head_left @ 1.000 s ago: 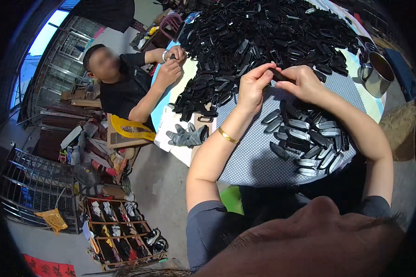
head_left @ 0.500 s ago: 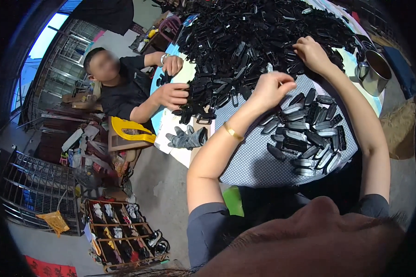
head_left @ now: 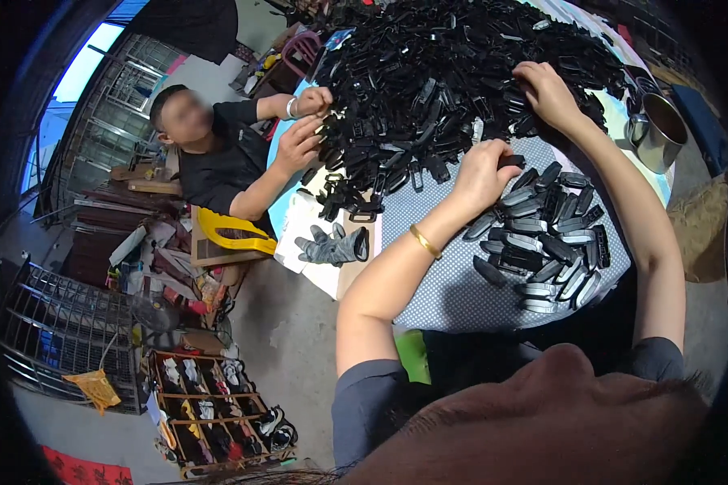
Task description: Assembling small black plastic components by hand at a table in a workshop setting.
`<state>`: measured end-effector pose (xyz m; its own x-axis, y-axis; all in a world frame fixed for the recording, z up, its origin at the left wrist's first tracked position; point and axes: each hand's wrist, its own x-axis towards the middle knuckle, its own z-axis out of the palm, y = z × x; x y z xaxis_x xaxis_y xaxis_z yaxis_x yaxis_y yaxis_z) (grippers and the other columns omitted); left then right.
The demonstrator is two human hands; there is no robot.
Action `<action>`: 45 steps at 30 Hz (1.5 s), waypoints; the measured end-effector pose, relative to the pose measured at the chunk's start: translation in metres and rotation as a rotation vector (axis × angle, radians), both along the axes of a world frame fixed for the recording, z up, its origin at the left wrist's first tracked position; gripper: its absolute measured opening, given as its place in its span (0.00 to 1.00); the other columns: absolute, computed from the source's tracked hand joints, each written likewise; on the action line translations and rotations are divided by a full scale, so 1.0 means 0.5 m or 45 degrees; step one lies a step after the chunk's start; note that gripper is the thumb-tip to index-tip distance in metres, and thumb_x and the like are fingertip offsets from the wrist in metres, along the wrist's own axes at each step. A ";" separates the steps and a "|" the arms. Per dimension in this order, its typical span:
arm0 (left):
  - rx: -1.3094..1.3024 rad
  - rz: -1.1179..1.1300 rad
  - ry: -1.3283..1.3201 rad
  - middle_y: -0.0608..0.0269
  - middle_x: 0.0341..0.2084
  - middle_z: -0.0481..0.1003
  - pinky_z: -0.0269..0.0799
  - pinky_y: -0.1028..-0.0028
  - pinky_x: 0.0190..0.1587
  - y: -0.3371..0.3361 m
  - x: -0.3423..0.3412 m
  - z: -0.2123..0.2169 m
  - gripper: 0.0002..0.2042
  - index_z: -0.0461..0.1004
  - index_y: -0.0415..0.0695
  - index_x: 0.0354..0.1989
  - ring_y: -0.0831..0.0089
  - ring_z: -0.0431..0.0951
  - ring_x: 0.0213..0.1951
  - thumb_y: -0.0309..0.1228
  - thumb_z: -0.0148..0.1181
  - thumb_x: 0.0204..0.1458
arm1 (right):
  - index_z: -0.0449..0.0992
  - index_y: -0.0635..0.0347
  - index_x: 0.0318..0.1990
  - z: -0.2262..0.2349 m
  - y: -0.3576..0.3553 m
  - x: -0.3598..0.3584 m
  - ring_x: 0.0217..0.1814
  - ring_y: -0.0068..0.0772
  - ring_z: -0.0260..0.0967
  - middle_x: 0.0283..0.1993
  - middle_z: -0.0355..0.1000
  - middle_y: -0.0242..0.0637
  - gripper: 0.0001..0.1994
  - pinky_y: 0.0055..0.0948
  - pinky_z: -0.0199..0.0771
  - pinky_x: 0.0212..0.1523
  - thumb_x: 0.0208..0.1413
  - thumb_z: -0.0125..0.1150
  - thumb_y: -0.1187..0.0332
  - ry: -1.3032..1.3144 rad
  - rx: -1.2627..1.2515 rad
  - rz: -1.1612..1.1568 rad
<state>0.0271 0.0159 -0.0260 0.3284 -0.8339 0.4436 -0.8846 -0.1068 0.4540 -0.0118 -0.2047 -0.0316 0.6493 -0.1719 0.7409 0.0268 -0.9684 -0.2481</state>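
My left hand [head_left: 481, 174] is curled around a small black plastic part [head_left: 511, 162], just above a laid-out group of black and grey finished pieces [head_left: 546, 234] on the dotted cloth [head_left: 453, 287]. My right hand [head_left: 546, 93] reaches farther out and rests on the big heap of loose black plastic parts [head_left: 445, 73]; whether its fingers hold a part is hidden. A gold bangle [head_left: 423, 241] sits on my left wrist.
A person in a black shirt [head_left: 218, 153] sits at the table's left and handles parts with both hands [head_left: 303, 129]. Grey work gloves [head_left: 332, 245] lie at the near-left table edge. A metal cup [head_left: 659, 129] stands at the right. A shoe rack [head_left: 210, 412] stands on the floor.
My hands were together on one part, then separated. The left hand came down toward the finished pieces with a part; the right hand reached out onto the heap.
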 end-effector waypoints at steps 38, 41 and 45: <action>-0.556 -0.203 1.519 0.63 0.33 0.72 0.69 0.81 0.39 -0.014 0.037 -0.031 0.16 0.68 0.34 0.45 0.79 0.72 0.33 0.17 0.55 0.44 | 0.69 0.63 0.36 0.049 0.149 -0.089 0.21 0.19 0.68 0.25 0.68 0.30 0.07 0.18 0.67 0.16 0.55 0.49 0.69 0.574 1.342 0.581; -0.534 -0.183 1.524 0.64 0.33 0.72 0.69 0.82 0.38 -0.014 0.036 -0.031 0.16 0.68 0.35 0.45 0.80 0.71 0.32 0.19 0.56 0.45 | 0.69 0.64 0.34 0.028 0.147 -0.086 0.19 0.19 0.67 0.24 0.67 0.29 0.07 0.20 0.66 0.16 0.54 0.51 0.69 0.536 1.427 0.583; -0.613 -0.252 1.738 0.62 0.36 0.73 0.69 0.81 0.39 -0.015 0.025 -0.015 0.17 0.66 0.35 0.48 0.79 0.72 0.34 0.21 0.54 0.48 | 0.68 0.64 0.33 0.011 0.155 -0.080 0.24 0.20 0.63 0.25 0.66 0.30 0.04 0.19 0.64 0.24 0.51 0.53 0.73 0.131 0.645 0.380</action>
<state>0.0398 0.0082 -0.0334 0.6136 -0.7786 0.1311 0.2718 0.3642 0.8908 -0.0518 -0.1274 -0.0260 0.7878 -0.2866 0.5451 0.2312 -0.6828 -0.6931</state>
